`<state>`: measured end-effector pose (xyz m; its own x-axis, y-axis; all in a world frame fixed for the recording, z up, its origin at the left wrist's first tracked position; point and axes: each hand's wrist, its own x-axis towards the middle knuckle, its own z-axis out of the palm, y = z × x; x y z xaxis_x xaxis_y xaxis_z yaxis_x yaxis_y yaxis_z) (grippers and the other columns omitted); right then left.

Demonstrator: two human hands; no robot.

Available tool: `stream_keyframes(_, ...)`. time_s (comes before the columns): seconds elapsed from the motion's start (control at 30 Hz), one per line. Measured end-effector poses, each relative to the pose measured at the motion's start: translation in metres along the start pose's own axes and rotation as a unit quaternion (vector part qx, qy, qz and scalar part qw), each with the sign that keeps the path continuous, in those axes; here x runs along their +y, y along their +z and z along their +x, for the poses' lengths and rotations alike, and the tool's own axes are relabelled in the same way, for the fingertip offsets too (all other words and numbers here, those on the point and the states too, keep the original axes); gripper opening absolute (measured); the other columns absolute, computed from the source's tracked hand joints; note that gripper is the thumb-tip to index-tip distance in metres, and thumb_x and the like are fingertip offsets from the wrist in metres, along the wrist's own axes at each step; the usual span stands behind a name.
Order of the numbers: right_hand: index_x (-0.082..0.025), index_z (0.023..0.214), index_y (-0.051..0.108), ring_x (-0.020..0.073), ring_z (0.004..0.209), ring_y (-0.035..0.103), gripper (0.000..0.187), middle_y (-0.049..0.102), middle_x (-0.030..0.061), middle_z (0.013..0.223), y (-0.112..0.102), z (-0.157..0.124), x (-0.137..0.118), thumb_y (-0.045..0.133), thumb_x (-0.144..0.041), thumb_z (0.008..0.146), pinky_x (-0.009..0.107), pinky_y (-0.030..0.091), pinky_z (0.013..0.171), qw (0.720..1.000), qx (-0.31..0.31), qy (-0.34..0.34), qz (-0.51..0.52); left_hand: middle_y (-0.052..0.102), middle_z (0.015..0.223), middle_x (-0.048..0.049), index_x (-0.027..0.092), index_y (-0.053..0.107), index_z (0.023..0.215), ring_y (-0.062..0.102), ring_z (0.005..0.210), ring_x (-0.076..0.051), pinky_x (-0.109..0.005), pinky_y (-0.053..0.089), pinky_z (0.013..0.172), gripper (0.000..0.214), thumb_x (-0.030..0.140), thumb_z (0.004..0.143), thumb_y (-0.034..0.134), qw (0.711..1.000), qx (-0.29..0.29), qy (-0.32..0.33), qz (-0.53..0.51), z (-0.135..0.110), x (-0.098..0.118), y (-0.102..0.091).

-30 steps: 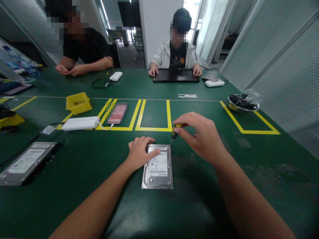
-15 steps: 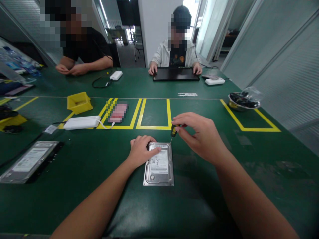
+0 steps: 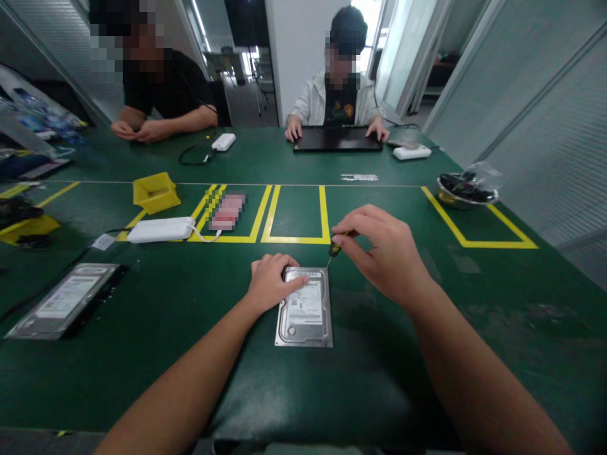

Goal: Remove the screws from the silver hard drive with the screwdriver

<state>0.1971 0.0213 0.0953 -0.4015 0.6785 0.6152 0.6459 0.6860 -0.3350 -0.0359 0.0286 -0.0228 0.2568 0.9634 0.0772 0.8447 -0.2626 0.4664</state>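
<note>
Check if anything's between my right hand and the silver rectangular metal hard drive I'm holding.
Only the yellow-black screwdriver in your right hand, tip at the far right corner of the drive; nothing else visible.

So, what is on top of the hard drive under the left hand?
The hard drive bears a printed white label and, across its upper part, the thumb of the left hand. That hand partly hides the drive's upper left side.

Nothing readable, even the drive label (image 3: 307,306)
</note>
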Motion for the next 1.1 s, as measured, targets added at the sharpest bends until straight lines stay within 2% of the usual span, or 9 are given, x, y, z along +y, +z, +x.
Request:
stream_keyframes(0.47, -0.017, 0.088, 0.066, 0.0155, 0.086, 0.060, 0.006, 0.064, 0.0029, 0.089, -0.0014, 0.0001, -0.0039, 0.062, -0.014, 0.090, 0.029, 0.047, 0.077, 0.999, -0.018, -0.026, 0.012, 0.070, 0.098, -0.0015, 0.026, 0.068, 0.097, 0.055, 0.095, -0.027, -0.040, 0.033, 0.082, 0.042, 0.065, 0.081, 0.062, 1.000, 0.003, 0.004, 0.000, -0.0018, 0.0010, -0.0005)
stream_keyframes(1.1, -0.019, 0.086, 0.066, 0.0161, 0.087, 0.060, 0.007, 0.064, 0.0025, 0.089, -0.0047, -0.0001, -0.0034, 0.062, -0.013, 0.089, 0.029, 0.046, 0.078, 0.999, -0.029, -0.019, 0.023, 0.069, 0.102, -0.0032, 0.026, 0.067, 0.100, 0.055, 0.098, -0.028, -0.041, 0.035, 0.085, 0.042, 0.064, 0.084, 0.059, 1.000, -0.002, 0.008, 0.002, -0.0034, 0.0022, -0.0006)
